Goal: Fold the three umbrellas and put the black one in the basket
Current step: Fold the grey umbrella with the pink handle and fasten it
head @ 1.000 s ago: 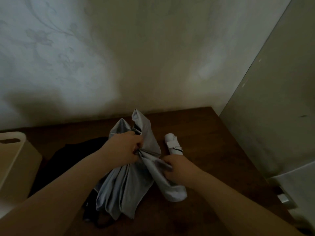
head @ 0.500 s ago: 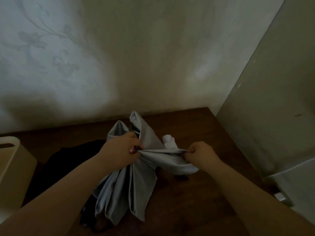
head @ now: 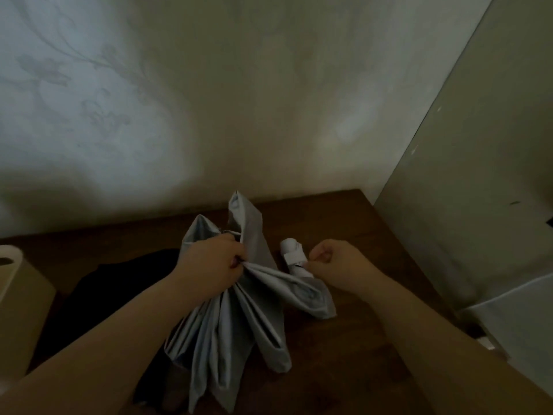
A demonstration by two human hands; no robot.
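Dimly, left hand (head: 209, 266) grips grey umbrella (head: 239, 324); right hand (head: 335, 265) pinches its fold; no writing readable.

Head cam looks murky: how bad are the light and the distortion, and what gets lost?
Head view: dim, with soft light patches on the wall; wide-angle bending curves the wall edge at right. The black umbrella is a shapeless dark mass on the brown table. The grey umbrella, left hand and right hand read clearly, slightly soft.
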